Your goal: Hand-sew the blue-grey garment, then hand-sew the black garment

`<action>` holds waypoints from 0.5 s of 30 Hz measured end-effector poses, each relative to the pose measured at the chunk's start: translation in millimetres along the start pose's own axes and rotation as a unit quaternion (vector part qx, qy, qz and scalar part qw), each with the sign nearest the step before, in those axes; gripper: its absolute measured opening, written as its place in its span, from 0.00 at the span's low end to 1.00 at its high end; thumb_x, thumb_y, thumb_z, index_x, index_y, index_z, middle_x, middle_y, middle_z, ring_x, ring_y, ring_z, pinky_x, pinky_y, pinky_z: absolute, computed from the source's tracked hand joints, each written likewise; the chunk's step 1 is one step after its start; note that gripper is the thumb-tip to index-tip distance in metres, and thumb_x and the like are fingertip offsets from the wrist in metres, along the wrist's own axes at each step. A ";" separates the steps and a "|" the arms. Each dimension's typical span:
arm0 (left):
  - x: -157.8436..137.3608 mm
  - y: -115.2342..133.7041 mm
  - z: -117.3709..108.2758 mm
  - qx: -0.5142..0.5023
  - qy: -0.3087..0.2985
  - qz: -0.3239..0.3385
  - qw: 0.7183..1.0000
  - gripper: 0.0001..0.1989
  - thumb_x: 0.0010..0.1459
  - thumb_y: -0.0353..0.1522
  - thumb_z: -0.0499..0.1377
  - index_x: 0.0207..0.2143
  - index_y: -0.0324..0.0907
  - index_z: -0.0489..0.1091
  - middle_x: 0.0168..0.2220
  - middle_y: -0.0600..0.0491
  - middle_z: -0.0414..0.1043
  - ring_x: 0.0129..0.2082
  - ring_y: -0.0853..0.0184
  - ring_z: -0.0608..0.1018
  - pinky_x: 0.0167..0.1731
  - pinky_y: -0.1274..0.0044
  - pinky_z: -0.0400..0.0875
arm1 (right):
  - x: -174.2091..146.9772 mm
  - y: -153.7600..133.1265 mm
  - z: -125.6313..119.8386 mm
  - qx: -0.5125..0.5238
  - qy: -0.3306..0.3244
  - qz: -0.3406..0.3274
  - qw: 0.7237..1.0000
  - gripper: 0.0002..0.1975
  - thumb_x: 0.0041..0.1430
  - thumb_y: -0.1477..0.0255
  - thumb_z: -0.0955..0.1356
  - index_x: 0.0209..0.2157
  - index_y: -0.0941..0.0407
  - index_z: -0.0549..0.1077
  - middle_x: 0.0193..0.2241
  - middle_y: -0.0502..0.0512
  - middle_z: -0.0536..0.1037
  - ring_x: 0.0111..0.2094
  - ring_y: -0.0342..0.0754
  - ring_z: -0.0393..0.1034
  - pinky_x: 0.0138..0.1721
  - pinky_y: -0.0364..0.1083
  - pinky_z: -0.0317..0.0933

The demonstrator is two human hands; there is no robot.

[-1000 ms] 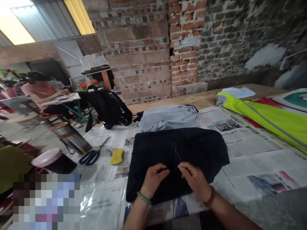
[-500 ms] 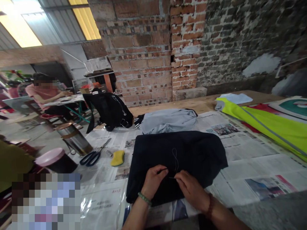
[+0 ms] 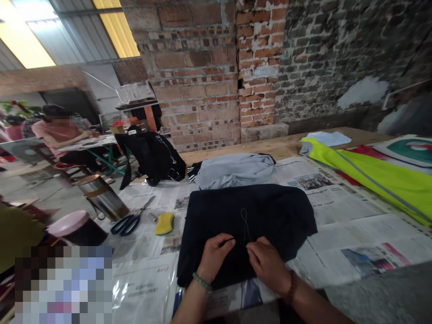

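A folded dark navy cloth (image 3: 270,207) lies before me, with both my hands at its near half. My left hand (image 3: 216,254), with a green bead bracelet at the wrist, is closed, thumb and forefinger pinching a bit of the dark cloth. Between the fingertips of my right hand (image 3: 265,258) is a thin sewing needle (image 3: 242,244), its end pointing toward my left hand. A pale thread (image 3: 244,218) lies in a long narrow loop on the cloth just beyond the fingers. Whether the needle's tip touches the cloth is too small to tell.
Scissors (image 3: 133,218), a yellow sponge (image 3: 164,223), a pink-lidded container (image 3: 70,223) and a metal flask (image 3: 103,198) stand left on newspaper. A grey garment (image 3: 236,170) and black bag (image 3: 151,155) lie beyond; a neon-yellow garment (image 3: 371,173) is right. Someone sits far left.
The right hand has shifted slightly and the needle has tilted, its end now higher. The left hand keeps its pinch. The whole view has moved a little.
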State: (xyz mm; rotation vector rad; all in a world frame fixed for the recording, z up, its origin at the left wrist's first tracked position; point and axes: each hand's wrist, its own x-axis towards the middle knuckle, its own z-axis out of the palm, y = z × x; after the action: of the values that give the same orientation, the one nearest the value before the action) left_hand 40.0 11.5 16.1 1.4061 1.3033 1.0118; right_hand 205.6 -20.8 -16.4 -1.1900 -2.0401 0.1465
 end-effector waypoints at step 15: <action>-7.1 -0.5 8.9 0.125 -0.083 0.167 0.975 0.07 0.50 0.32 0.58 0.26 0.45 0.77 0.22 0.52 0.70 0.24 0.68 0.71 0.25 0.78 0.64 | 3.3 1.7 11.0 0.000 -0.006 0.029 1.000 0.10 0.56 0.80 0.55 0.29 0.56 0.63 0.22 0.51 0.70 0.25 0.46 0.63 0.31 0.45 0.54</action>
State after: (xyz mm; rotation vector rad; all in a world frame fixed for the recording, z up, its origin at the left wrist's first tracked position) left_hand 47.9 3.6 13.9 1.9081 1.1220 0.9439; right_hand 198.6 -14.4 -23.1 -1.2507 -2.0161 0.1819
